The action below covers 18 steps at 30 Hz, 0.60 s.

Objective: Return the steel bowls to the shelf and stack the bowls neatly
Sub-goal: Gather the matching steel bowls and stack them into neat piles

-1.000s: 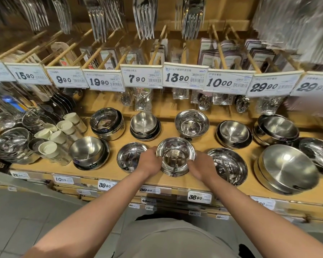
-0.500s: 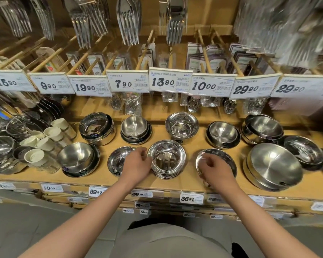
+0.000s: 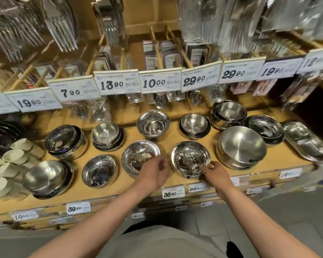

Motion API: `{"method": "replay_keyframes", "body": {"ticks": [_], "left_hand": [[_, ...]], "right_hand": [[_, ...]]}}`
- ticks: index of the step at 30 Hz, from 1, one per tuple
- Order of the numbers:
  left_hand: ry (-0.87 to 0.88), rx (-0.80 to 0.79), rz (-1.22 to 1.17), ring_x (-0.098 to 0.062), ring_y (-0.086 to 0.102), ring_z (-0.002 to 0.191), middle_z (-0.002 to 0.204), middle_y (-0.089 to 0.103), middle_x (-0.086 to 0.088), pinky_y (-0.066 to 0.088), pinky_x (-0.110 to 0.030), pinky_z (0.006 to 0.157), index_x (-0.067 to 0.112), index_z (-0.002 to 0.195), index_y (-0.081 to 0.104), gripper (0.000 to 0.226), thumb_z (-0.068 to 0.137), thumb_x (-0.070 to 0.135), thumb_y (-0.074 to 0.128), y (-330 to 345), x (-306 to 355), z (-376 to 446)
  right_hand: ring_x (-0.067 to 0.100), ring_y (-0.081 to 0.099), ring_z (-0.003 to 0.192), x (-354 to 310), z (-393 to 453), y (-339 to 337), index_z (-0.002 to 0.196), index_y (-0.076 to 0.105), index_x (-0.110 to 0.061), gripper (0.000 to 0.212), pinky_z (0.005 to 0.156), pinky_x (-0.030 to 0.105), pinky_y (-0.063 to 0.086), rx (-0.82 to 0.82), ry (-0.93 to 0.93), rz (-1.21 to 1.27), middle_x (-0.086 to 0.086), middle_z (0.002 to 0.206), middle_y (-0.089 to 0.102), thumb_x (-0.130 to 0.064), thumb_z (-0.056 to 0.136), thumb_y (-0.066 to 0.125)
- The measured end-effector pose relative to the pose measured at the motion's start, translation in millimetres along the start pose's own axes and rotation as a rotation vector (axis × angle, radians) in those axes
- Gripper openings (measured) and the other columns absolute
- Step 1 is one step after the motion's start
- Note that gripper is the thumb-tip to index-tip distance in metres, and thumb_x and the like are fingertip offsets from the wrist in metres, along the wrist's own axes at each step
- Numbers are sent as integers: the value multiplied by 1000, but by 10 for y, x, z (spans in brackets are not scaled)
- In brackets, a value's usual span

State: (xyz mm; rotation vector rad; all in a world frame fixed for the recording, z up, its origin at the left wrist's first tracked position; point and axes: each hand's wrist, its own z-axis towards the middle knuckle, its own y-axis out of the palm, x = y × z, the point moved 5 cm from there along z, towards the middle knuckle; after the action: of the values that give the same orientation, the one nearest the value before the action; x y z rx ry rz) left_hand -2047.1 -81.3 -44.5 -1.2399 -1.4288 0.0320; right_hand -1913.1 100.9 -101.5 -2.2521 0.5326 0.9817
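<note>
The right hand (image 3: 215,175) is gripping the near rim of a footed steel bowl (image 3: 190,158) on the wooden shelf (image 3: 280,159); the left hand (image 3: 153,173) is hanging loosely curled, holding nothing, beside a bowl stack (image 3: 138,155); tags are reading 13.90 (image 3: 112,84) and 36.90 (image 3: 172,193)

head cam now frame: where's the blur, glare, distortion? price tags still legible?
Head view: motion blur smears the hanging forks and the packets top right; the 13.90 tag and 10.00 tag read fine, edge tags go soft. Warm light puts mirror glare in the bowl at the right hand, near the left hand. Wide-angle lens bows the shelf edge.
</note>
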Motion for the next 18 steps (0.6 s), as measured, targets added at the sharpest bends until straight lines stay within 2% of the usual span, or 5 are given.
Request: {"method": "replay_keyframes", "body": {"ticks": [6,9,11,14,18], "left_hand": [[-29,-65,-45,-13,60,89,95,66,6,46,-14,73,28,94,60,18,93,11,60,15,8,38],[-60,-53,-178,-17,63,85,92,66,0,56,-36,83,22,91,59,11,94,12,59,-10,29,75],[-44,-75,-274,-4,69,77,89,69,7,61,-29,76,23,97,60,8,93,28,65,-15,128,78],[-104,-186,-543,-6,71,95,103,66,15,64,-33,80,26,118,48,46,86,46,74,65,318,72],[-138,-234,-640,-24,76,88,107,72,-6,64,-38,75,21,124,47,45,87,18,72,-52,493,223]], "right_hand": [[23,71,71,34,51,20,101,65,-16,17,46,22,56,-47,132,358,8,94,73,-1,93,64],[24,68,61,-56,-39,-74,122,59,4,31,43,26,57,-23,152,393,15,82,70,-1,92,64],[29,66,63,-151,-136,-118,132,51,-5,42,44,27,55,-57,166,444,16,74,69,0,92,62],[28,67,57,-357,-331,-143,125,47,-5,33,42,24,51,-112,155,468,13,63,71,-2,94,59],[25,75,69,-613,-542,-286,123,51,-5,38,51,29,61,-144,165,449,17,92,76,-18,92,69]]}}
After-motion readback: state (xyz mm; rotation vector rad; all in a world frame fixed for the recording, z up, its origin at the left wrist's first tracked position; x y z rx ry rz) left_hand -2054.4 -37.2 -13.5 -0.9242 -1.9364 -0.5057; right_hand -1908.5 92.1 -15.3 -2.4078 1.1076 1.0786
